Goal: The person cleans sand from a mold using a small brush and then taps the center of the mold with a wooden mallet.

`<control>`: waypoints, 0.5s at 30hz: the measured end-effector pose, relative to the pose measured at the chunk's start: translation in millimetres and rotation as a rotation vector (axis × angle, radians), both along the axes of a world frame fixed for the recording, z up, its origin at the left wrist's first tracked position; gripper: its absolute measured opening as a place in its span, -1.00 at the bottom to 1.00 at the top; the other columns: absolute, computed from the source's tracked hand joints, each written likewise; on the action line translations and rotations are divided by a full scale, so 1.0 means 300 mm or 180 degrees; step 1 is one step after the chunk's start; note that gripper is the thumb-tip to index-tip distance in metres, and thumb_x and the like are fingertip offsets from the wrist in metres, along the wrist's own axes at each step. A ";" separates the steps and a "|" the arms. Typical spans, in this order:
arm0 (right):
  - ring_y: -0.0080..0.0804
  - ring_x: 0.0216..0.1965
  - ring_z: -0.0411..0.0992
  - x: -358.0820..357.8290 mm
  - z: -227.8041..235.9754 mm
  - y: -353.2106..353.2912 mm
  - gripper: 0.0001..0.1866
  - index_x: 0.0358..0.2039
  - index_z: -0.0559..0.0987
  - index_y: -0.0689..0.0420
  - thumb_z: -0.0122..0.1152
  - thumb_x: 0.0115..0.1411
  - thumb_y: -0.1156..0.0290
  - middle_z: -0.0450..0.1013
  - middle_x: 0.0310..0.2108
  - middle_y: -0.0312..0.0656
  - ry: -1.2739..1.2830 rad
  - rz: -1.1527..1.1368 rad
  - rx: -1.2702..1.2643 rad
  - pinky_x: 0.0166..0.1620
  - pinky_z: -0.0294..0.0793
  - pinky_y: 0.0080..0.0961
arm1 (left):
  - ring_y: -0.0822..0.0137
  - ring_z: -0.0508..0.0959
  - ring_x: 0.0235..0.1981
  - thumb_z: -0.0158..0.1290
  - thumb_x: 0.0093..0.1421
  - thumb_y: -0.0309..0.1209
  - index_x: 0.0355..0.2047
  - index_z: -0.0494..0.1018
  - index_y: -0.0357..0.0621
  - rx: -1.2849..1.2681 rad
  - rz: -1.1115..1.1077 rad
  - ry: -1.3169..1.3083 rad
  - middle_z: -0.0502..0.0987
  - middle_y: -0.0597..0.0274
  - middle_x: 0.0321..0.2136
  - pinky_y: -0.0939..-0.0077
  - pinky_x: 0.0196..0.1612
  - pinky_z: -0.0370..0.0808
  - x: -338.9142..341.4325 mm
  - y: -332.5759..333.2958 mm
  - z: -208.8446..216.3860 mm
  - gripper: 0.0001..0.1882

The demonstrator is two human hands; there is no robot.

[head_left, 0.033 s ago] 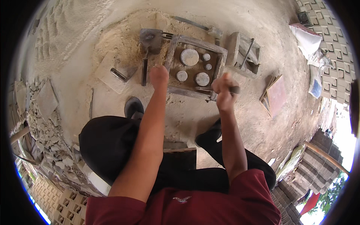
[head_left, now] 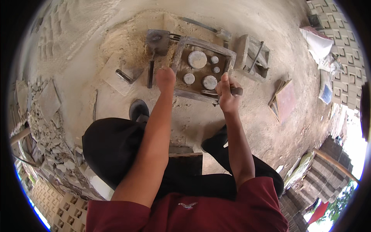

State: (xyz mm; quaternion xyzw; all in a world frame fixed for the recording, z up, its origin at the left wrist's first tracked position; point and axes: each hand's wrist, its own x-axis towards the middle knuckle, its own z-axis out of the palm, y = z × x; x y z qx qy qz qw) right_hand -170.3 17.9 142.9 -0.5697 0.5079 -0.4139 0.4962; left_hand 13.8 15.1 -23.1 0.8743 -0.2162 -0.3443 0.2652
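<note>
A square wooden mould frame (head_left: 201, 95), packed with dark sand, lies on the dusty ground ahead of me. Several pale round discs, among them a large disc (head_left: 197, 60), sit in the sand, some big and some small. My left hand (head_left: 166, 79) is closed at the frame's near left corner, its fingertips mostly hidden. At the near right corner my right hand (head_left: 228, 92) grips a trowel (head_left: 237, 91) by its dark handle, thumb pointing away from me. The trowel's narrow blade reaches left over the frame's near edge, beside a disc (head_left: 209, 82).
Left of the frame lie a square metal plate with a dark handle (head_left: 150, 73) and a flat board (head_left: 118, 77) bearing a metal tool. A trough-like box (head_left: 253, 58) with a rod stands to the right, near stacked panels (head_left: 284, 100). Rubble (head_left: 50, 123) is piled far left.
My right hand has shifted slightly left and turned, and it is less blurred now. The trowel blade stays by the near right corner. My left hand keeps its place on the frame.
</note>
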 end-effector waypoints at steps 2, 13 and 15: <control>-0.72 -0.67 0.03 0.005 0.050 0.006 -0.46 -0.73 0.24 0.10 -0.10 0.38 0.13 0.14 -0.75 -0.46 -0.0552 -0.0004 -0.0072 -0.60 -0.02 -0.62 | -0.25 0.54 -0.27 -0.31 0.26 -0.25 -0.40 0.52 -0.47 -0.0113 0.0265 -0.0498 0.54 -0.31 -0.34 -0.01 -0.12 0.44 -0.030 0.000 -0.006 -0.49; -0.73 -0.59 -0.01 0.229 0.027 0.024 -0.49 -0.71 0.22 0.17 -0.01 0.36 0.21 0.07 -0.71 -0.50 -0.0156 0.0333 -0.0056 -0.58 -0.04 -0.58 | -0.25 0.49 -0.11 -0.29 0.27 -0.20 -0.27 0.50 -0.47 -0.0188 0.0075 -0.0026 0.51 -0.35 -0.21 -0.02 0.00 0.37 -0.020 -0.001 0.027 -0.48; -0.71 -0.59 -0.01 0.277 0.043 -0.002 -0.47 -0.71 0.23 0.19 0.00 0.36 0.18 0.06 -0.72 -0.47 0.0140 0.0354 0.0026 -0.58 -0.02 -0.55 | -0.26 0.50 -0.14 -0.28 0.26 -0.20 -0.31 0.51 -0.47 -0.0250 0.0209 0.0167 0.52 -0.35 -0.24 -0.02 -0.03 0.39 -0.009 -0.001 0.019 -0.48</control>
